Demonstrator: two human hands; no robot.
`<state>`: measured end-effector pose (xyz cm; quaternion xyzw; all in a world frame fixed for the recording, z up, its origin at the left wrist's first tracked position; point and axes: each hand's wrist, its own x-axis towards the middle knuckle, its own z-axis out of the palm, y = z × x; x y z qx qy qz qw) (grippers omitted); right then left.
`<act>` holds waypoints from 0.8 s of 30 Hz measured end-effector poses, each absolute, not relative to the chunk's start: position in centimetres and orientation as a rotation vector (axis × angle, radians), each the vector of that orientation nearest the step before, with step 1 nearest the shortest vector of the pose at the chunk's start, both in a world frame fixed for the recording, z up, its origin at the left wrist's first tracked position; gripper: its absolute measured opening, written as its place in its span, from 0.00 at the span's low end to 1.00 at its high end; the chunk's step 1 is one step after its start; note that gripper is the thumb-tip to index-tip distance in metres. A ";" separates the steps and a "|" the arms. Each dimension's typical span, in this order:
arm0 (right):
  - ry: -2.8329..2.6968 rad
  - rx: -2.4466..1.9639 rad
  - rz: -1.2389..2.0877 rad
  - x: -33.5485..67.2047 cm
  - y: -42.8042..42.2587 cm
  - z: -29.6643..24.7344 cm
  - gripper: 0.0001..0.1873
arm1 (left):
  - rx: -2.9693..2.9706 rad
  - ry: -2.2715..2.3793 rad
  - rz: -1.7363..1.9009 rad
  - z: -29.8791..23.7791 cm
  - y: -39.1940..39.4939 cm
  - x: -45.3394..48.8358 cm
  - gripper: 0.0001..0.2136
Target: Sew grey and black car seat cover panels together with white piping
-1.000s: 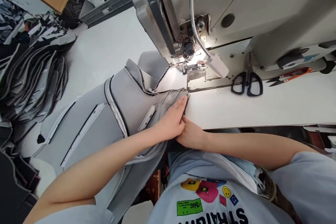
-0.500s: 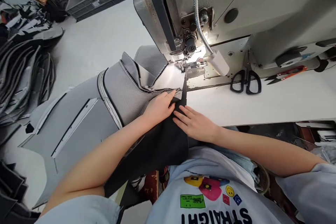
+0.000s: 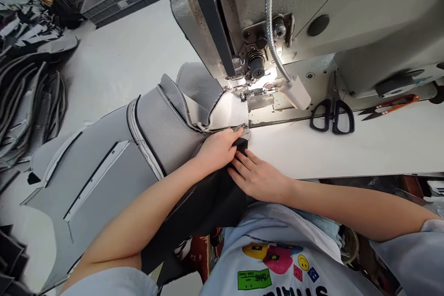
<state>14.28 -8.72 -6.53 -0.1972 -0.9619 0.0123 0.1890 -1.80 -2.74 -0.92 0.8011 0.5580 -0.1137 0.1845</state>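
Observation:
A grey mesh fabric piece [image 3: 169, 125] with black-edged seams lies across the sewing table, its right end at the presser foot [image 3: 243, 95] of the sewing machine [image 3: 204, 27]. My left hand [image 3: 218, 148] is closed on the fabric's near edge, thumb and forefinger together just below the foot. Black fabric [image 3: 215, 194] hangs from that edge over the front of the table. Upon this black fabric rests my right hand [image 3: 258, 175], fingers stretched out towards the left hand and nearly touching it. What lies under both palms is hidden.
Black-handled scissors [image 3: 332, 113] and orange-handled thread snips [image 3: 390, 107] lie right of the foot. A lamp head [image 3: 295, 92] on a flexible metal neck hangs beside the needle. Stacked grey pieces [image 3: 31, 106] and a grey crate [image 3: 125, 2] stand left and behind.
The black strip that ran along the fabric's right edge up to the foot no longer shows there. Both hands sit slightly lower in view, and the camera has shifted a little.

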 end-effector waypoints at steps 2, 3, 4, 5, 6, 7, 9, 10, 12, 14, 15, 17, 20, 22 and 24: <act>-2.718 -0.558 0.037 14.5 -8.5 -6.4 0.19 | 2.309 1.583 -0.399 -0.7 -2.6 -1.4 0.28; -2.721 -0.557 0.031 14.6 -8.3 -6.4 0.19 | 2.324 1.592 -0.422 -0.6 -2.5 -1.1 0.28; -2.722 -0.556 0.022 14.8 -8.0 -6.4 0.20 | 2.334 1.602 -0.438 -0.5 -2.2 -0.9 0.28; -2.723 -0.554 0.011 15.0 -7.6 -6.3 0.20 | 2.342 1.612 -0.450 -0.5 -1.9 -0.7 0.28; -2.728 -0.550 0.003 15.1 -7.2 -6.3 0.20 | 2.347 1.622 -0.458 -0.4 -1.5 -0.5 0.28; -2.737 -0.539 -0.004 15.3 -6.7 -6.3 0.20 | 2.349 1.631 -0.463 -0.4 -1.2 -0.3 0.27; -2.766 -0.503 -0.011 15.7 -5.5 -6.3 0.20 | 2.348 1.649 -0.463 -0.4 -0.3 0.0 0.27; -2.782 -0.483 -0.014 15.8 -4.8 -6.3 0.20 | 2.347 1.660 -0.460 -0.4 0.1 0.1 0.28; -2.801 -0.447 -0.017 16.1 -3.6 -6.3 0.20 | 2.352 1.676 -0.439 -0.5 0.9 0.2 0.28; -2.803 -0.428 -0.004 16.3 -2.5 -6.5 0.19 | 2.362 1.685 -0.419 -0.6 1.6 0.3 0.28; -2.797 -0.425 0.018 16.4 -2.0 -6.6 0.19 | 2.368 1.688 -0.416 -0.6 1.9 0.3 0.28; -2.776 -0.435 0.092 16.7 -1.3 -6.9 0.20 | 2.381 1.704 -0.416 -0.6 2.4 0.3 0.29; -2.725 -0.446 0.246 17.4 -0.3 -7.1 0.20 | 2.395 1.716 -0.424 -0.6 2.8 0.3 0.28; -2.655 -0.553 0.330 17.8 0.3 -7.0 0.18 | 2.406 1.714 -0.420 -0.7 2.8 0.2 0.26; -2.525 -0.838 0.359 18.0 1.0 -6.9 0.18 | 2.449 1.715 -0.392 -0.9 2.6 0.3 0.24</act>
